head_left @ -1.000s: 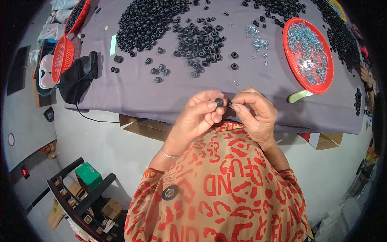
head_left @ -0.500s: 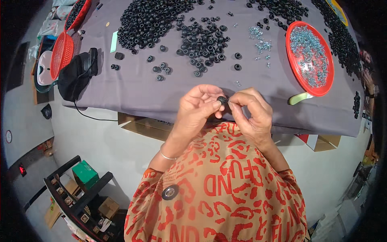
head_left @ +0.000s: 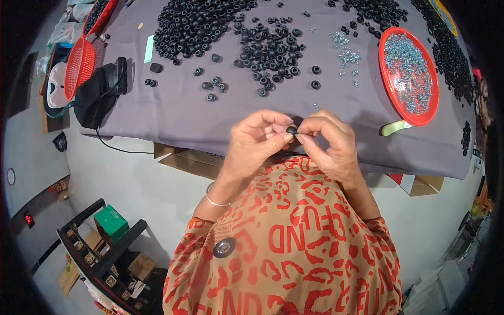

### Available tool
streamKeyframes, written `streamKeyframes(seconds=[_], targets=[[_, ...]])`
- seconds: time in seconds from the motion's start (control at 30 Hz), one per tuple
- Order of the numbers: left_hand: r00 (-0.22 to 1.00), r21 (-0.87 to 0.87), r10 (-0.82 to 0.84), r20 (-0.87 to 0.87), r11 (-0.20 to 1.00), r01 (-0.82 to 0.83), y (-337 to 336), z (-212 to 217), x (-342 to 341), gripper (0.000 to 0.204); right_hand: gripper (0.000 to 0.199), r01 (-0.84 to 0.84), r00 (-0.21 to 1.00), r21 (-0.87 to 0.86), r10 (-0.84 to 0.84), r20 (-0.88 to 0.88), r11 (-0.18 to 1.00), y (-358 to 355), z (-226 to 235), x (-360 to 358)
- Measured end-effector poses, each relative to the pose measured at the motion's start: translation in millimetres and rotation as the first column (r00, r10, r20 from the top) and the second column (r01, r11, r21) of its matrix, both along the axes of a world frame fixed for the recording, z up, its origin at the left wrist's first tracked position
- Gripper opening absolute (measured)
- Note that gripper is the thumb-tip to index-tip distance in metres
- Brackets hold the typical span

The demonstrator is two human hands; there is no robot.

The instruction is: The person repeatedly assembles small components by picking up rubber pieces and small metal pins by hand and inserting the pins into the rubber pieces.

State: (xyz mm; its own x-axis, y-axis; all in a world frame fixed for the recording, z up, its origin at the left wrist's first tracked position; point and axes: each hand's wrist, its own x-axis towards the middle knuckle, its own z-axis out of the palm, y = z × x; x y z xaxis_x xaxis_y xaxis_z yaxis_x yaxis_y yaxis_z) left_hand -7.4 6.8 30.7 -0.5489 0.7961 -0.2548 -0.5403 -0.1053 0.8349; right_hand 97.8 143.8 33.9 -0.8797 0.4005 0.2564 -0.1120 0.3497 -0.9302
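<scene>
Over the near edge of the cloth, my left hand (head_left: 258,140) pinches a small round black part (head_left: 291,130) between thumb and fingers. My right hand (head_left: 331,144) is pinched right beside it, thumb and forefinger closed on something tiny at the part's right side, too small to make out. Beyond my hands lies a loose group of black ring-like parts (head_left: 270,50), with a larger heap (head_left: 189,26) of similar parts behind and to the left. Small shiny clear or metallic pieces (head_left: 346,52) are scattered to the right of that group.
A red tray (head_left: 384,68) of shiny pieces stands at the right, a pale green handle (head_left: 394,128) at its near edge. More black parts (head_left: 446,58) line the far right. A black cloth-like bundle (head_left: 100,94) and red basket (head_left: 80,68) sit left. Cardboard boxes (head_left: 194,164) lie below the table.
Both hands stay together at the same spot. The black part has turned a little between my left fingers, and my right hand has shifted slightly. The view has moved slightly.
</scene>
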Motion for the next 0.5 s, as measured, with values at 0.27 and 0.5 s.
streamKeyframes(seconds=[0.27,0.5], targets=[[0.999,-0.026,-0.044,-0.023,0.999,0.043,-2.1,1.3,-9.0,0.024,0.018,-0.108,0.994,0.046,0.107,0.025,0.993,8.7,1.2,-8.6],[0.998,-0.014,-0.061,0.006,0.998,0.061,1.2,-3.6,-13.5,0.021,0.020,-0.052,0.998,0.167,0.056,-0.020,0.985,12.4,-2.2,-15.6]])
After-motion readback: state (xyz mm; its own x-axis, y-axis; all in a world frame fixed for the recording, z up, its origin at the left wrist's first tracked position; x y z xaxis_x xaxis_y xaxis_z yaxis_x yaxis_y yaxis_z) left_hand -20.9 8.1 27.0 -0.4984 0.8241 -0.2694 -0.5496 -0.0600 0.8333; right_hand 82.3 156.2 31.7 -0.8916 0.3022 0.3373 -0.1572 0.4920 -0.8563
